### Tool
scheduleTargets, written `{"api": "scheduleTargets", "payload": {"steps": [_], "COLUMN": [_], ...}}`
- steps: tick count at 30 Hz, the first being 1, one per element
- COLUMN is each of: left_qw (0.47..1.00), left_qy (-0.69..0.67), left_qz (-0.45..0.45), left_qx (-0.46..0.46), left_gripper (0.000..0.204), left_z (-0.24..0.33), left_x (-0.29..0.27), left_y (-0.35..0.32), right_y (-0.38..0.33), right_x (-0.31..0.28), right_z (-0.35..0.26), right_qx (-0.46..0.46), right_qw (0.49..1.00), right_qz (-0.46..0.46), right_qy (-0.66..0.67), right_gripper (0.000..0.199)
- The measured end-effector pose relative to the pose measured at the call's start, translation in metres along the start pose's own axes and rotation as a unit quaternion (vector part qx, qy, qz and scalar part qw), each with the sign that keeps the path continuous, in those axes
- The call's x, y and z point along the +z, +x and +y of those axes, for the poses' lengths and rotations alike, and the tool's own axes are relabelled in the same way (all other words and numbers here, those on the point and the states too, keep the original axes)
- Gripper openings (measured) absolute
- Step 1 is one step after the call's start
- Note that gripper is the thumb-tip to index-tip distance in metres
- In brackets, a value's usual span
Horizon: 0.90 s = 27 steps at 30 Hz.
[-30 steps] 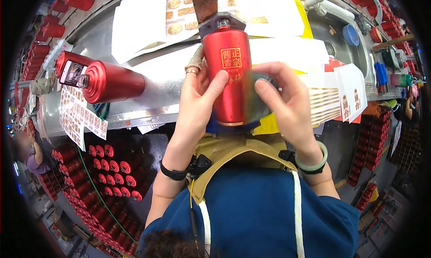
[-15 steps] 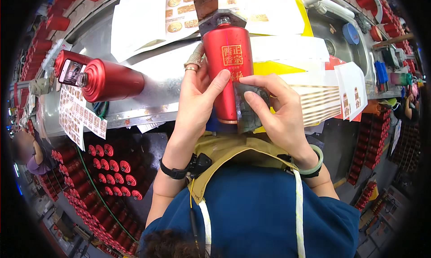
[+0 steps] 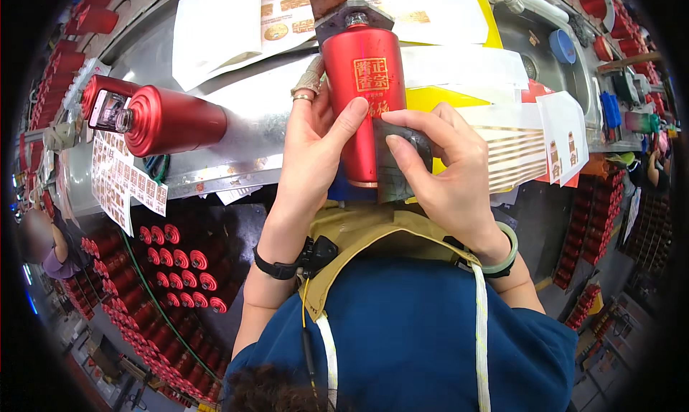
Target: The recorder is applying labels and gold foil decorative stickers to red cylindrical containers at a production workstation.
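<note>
A red bottle (image 3: 367, 71) with a gold square of characters lies in front of me, its clear stopper pointing away. My left hand (image 3: 316, 136) is closed around its left side, thumb on the front and the taped finger along the edge. My right hand (image 3: 448, 150) is at the bottle's right side, its index fingertip touching the small gold lettering (image 3: 378, 110) below the square. The right thumb stands apart from that finger, with nothing visible between them. A dark grey pad (image 3: 402, 161) lies beneath the right hand, beside the bottle's base.
Two more red bottles (image 3: 179, 121) lie at the left, by a phone (image 3: 109, 110). A printed decal sheet (image 3: 118, 171) hangs over the table edge. Paper sheets (image 3: 222, 31) cover the back; striped sheets (image 3: 513, 150) lie right, near a metal sink (image 3: 527, 42). Several bottles (image 3: 172, 258) stand below left.
The bottle and both hands have shifted slightly away from me in the picture. My right index finger stays at the lettering, and the left hand keeps its grip.
</note>
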<state>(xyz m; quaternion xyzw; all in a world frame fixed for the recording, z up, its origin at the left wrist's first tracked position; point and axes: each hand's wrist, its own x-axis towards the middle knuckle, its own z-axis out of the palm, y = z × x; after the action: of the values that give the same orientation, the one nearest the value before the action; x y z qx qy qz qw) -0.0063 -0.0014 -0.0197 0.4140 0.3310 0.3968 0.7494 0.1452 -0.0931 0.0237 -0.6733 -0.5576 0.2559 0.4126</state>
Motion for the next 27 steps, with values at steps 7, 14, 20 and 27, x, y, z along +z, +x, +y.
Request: {"api": "scheduleTargets", "payload": {"steps": [7,14,20,27], "left_qw": [1.0,1.0,0.999,1.0], "left_qy": [0.008,-0.003,-0.013,0.007], "left_qz": [0.0,-0.009,0.03,-0.019], "left_qx": [0.005,0.008,-0.009,0.005], "left_gripper": [0.078,0.073,0.064,0.067], "left_z": [0.0,0.001,0.013,0.009], "left_x": [0.0,-0.001,-0.009,-0.003], "left_y": [0.0,0.002,0.006,0.012], "right_y": [0.001,0.009,0.046,0.046], "right_x": [0.003,-0.008,-0.032,0.001], "right_z": [0.003,0.009,0.035,0.046], "right_qx": [-0.019,0.01,0.085,0.149], "right_qw": [1.0,0.997,0.945,0.958], "right_qz": [0.022,-0.043,0.007,-0.07], "right_qy": [-0.006,0.065,0.314,0.235], "right_gripper": [0.023,0.026,0.026,0.032]}}
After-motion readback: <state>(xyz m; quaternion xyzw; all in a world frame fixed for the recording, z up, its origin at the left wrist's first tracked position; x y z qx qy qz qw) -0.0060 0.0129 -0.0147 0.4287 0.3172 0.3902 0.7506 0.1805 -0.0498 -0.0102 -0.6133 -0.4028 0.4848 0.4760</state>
